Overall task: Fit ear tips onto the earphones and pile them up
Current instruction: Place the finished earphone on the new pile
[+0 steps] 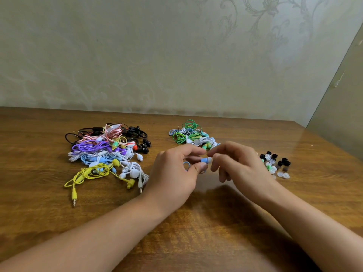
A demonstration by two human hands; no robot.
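Note:
My left hand (176, 169) pinches a light blue earphone (204, 160) between thumb and fingers, with a loop of its blue cord (186, 165) showing under the palm. A pale ear tip sits on the earphone's end. My right hand (235, 163) is curled close against that end, fingertips at the tip. A big tangle of earphones (106, 152) in black, pink, purple, blue, yellow and white lies to the left. A smaller pile of green, blue and white earphones (192, 136) lies behind my hands. Loose black, clear and green ear tips (277, 163) are scattered to the right.
Everything rests on a brown wooden table (196, 222) against a patterned wall. A yellow jack plug (74, 197) sticks out of the left tangle toward me. The table's right edge runs diagonally past the ear tips.

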